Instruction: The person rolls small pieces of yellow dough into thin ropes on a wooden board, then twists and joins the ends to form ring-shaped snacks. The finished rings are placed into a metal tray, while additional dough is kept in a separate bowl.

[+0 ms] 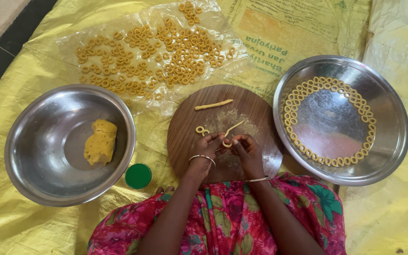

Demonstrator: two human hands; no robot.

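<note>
Across the floor, a yellow woven plastic sheet (20, 222) spread under everything. At right, a wide round steel plate (388, 156) with small yellow dough rings (303, 150) lined along its inner edge in a curve. At left, a deep round steel bowl (29, 156) holding a yellow lump of dough (100, 141). Further up, a clear plastic sheet (72, 42) scattered with many loose dough rings (166, 56). At centre, a round brown wooden board (185, 127), dusted with crumbs, carrying a short thick dough stick (213, 104), a thin dough strand (234, 126) and two finished small rings (201, 130) near its left side. Just beside the bowl, a small round green lid (138, 175). Over the board's near edge, left hand (207, 148) and right hand (247, 150) close together, fingertips meeting and pinching a small curled piece of dough (226, 143), bangles on both wrists. Below, a pink floral garment (227, 217).
</note>
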